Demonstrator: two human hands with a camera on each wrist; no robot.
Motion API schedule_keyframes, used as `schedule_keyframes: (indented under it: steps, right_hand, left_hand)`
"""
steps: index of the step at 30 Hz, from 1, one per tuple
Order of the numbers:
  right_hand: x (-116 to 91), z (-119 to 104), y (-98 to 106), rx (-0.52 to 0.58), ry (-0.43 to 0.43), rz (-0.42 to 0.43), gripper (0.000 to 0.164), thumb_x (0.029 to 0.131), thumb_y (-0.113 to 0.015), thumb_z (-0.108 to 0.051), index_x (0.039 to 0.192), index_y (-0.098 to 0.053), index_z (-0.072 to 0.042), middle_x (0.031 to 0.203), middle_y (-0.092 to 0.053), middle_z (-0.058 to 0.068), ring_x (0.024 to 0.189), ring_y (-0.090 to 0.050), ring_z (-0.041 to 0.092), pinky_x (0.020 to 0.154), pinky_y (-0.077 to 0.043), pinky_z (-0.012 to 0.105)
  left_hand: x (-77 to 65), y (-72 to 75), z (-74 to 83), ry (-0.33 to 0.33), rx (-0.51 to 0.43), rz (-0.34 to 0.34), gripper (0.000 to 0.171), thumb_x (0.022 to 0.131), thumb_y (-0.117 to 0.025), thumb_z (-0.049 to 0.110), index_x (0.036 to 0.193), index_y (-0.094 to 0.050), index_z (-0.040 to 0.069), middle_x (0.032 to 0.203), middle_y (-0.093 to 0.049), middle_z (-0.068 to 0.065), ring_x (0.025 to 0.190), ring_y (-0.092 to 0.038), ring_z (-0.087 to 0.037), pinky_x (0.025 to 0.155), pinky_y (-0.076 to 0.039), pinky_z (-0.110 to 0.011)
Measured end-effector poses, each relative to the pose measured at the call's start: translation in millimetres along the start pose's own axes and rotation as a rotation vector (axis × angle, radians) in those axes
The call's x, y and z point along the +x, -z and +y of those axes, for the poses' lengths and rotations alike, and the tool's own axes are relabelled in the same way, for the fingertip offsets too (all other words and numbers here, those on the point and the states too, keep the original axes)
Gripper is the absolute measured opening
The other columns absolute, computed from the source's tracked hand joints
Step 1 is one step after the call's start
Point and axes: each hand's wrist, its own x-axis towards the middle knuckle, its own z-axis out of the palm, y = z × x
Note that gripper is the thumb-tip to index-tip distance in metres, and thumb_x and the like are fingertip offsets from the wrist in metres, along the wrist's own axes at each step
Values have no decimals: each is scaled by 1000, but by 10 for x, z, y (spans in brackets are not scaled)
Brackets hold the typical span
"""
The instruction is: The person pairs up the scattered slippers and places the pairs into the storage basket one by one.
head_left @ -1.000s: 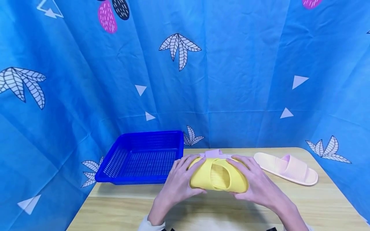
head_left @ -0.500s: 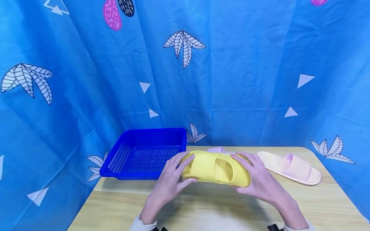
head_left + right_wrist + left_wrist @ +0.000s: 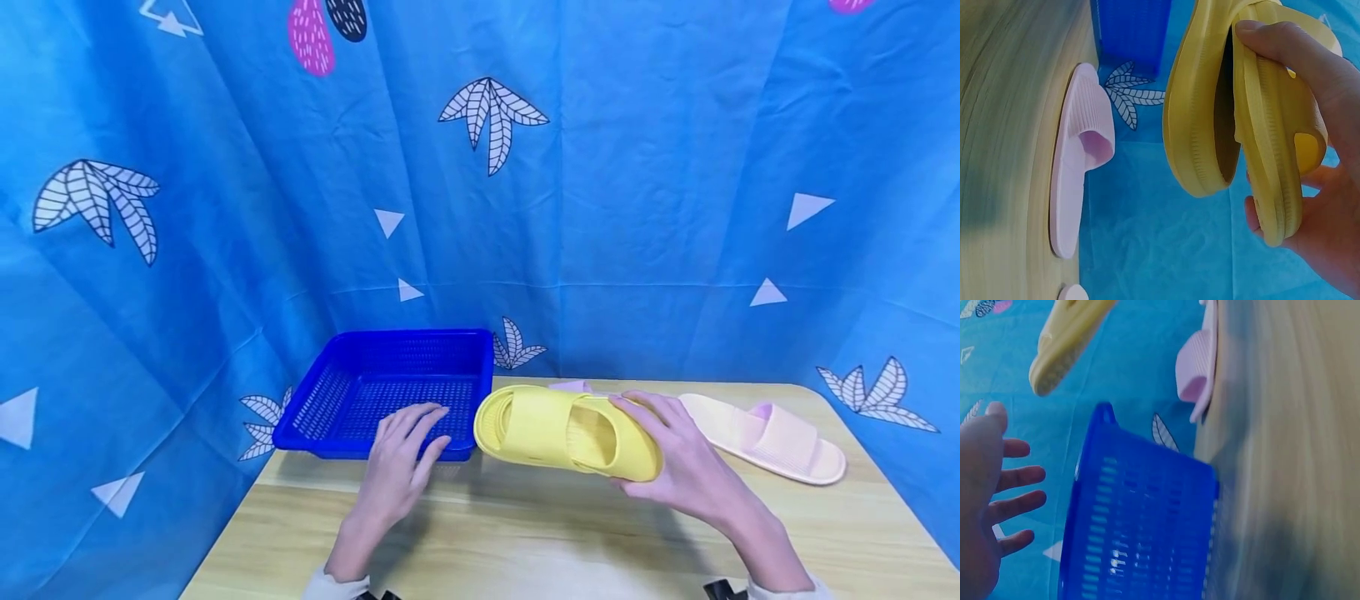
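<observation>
My right hand (image 3: 686,462) grips a pair of yellow slippers (image 3: 542,427) by one end, above the table. The right wrist view shows the two soles lying side by side, one slipper (image 3: 1266,144) in my hand, the other slipper (image 3: 1192,125) fitted against it with a gap between them at the near end. My left hand (image 3: 393,471) holds nothing; its fingers are spread in the left wrist view. It is apart from the slippers, in front of a blue plastic basket (image 3: 412,336), whose visible inside holds nothing.
A pale pink slipper (image 3: 772,437) lies on the right of the wooden table (image 3: 555,550). Another pink slipper (image 3: 1071,169) lies at the back, mostly hidden behind the yellow pair in the head view. A blue patterned curtain (image 3: 637,208) hangs around the table.
My left hand has let go of the yellow slippers and moved left towards the basket. The slippers turned, their left end now uncovered, and stay in my right hand. The head view shifted slightly.
</observation>
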Motion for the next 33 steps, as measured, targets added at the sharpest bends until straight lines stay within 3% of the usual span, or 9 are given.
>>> schedule_keyframes:
  steps: [8,20,33]
  right_hand:
    - [8,38,-7,16,-18,-2,109,50,-101,-34,146,-56,-11,140,-56,9,122,-50,25,87,-52,52]
    - [27,3,-37,45,-46,-19,106,53,-99,-35,147,-56,-13,140,-55,6,123,-49,25,88,-50,52]
    - [71,0,-75,34,-32,-15,107,50,-102,-35,145,-57,-12,139,-57,8,123,-50,27,88,-50,51]
  left_hand:
    - [-126,57,-192,72,72,50,30,101,-62,30,126,-71,14,126,-68,-6,120,-59,-28,101,-37,-51]
    - [-336,58,-374,190,191,109,24,103,-56,25,113,-75,13,112,-71,-7,108,-61,-31,96,-33,-57]
    - [-490,81,-536,209,276,27,28,104,-49,22,98,-74,11,97,-69,-8,100,-61,-36,101,-30,-66]
